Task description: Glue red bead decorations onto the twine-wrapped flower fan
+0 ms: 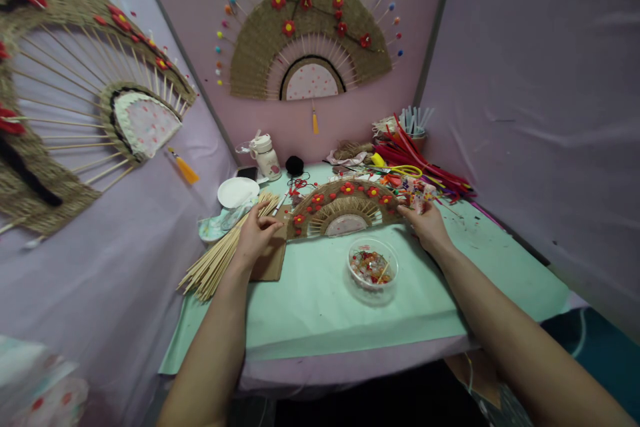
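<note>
A small woven fan (327, 203) with red felt flowers and a pale half-round centre lies across the middle of the table, its far edge slightly raised. My right hand (427, 223) is at the fan's right end, thumb and fingers closed on its edge. My left hand (256, 237) hovers left of the fan, fingers loosely curled and apart, with nothing visible in them. It is above a bundle of thin bamboo sticks (220, 257) and a brown board (270, 257). In front of the fan stands a clear round tub (373, 273) of red, orange and clear bits.
Behind are a white plate (239, 193), a bottle (266, 157), black yarn (295, 165) and red pipe cleaners (415, 160). A patterned piece (419, 190) lies by my right hand. Large fans hang on the back wall (310, 20) and left wall (60, 100).
</note>
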Motion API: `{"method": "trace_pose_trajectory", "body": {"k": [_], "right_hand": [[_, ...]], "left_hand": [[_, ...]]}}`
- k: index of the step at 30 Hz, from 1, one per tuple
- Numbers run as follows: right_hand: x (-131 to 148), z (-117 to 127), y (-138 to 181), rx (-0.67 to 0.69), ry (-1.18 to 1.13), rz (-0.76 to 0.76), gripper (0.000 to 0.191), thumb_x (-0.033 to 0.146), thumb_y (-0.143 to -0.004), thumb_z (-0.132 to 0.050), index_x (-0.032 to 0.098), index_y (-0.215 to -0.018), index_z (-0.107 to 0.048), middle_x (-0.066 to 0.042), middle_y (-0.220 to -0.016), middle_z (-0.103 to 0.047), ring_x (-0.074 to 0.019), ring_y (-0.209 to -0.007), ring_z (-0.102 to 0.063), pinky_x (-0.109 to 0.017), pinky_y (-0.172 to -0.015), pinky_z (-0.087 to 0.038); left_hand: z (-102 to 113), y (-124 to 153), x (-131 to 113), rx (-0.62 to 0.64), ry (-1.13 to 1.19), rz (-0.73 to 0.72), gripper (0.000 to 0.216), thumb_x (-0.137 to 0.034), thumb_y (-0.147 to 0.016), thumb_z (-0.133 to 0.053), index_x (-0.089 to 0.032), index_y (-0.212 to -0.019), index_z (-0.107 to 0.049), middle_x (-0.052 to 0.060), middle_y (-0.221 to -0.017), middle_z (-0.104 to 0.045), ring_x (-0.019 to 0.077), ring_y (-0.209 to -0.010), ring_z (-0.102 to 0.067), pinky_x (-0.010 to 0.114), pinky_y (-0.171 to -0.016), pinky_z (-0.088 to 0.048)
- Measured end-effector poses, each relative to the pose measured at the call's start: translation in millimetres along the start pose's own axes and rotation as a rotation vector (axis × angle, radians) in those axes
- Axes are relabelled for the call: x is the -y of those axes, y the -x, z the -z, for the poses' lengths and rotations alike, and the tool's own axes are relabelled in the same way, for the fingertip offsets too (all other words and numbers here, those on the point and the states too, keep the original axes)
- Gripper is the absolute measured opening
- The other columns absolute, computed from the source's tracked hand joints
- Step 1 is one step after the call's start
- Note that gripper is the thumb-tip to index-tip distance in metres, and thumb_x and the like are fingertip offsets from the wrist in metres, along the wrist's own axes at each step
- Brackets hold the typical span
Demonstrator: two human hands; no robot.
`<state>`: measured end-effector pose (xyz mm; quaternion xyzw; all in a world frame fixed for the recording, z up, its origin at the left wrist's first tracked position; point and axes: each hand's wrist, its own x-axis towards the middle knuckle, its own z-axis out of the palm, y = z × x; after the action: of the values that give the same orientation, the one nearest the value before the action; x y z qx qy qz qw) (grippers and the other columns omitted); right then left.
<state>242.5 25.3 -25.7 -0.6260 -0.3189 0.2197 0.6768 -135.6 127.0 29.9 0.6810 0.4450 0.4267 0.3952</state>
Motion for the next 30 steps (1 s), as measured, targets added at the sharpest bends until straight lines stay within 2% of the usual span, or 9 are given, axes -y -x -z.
{"method": "trace_pose_trajectory", "body": {"k": [26,30], "right_hand": [[6.2,-0.5,3.5,-0.009,0.008,-0.019,0.039,0.036,-0.056,-0.078,0.02,-0.089,-0.064,-0.007,-0.095,-0.073,-0.0265,-0.089,-0.067,-0.042,-0.085,-0.052],[8.4,-0.5,4.6,0.006,0.005,-0.013,0.037,0.036,-0.056,-0.078,0.02,-0.087,-0.065,-0.007,-0.093,-0.073,-0.0261,-0.088,-0.067,-0.042,-0.084,-0.052]], "left_hand": [[-0.3,1.7,-2.0,-0.003,-0.002,0.011,0.074,-0.036,-0.065,-0.075,-0.016,-0.129,-0.044,0.003,-0.076,-0.071,0.0175,-0.075,-0.065,0.03,-0.073,-0.049],[1.2,2.9,-3.9,0.011,-0.013,0.055,0.074,-0.04,-0.068,-0.072,-0.018,-0.132,-0.042,0.004,-0.08,-0.071,0.019,-0.077,-0.066,0.032,-0.069,-0.052]]}}
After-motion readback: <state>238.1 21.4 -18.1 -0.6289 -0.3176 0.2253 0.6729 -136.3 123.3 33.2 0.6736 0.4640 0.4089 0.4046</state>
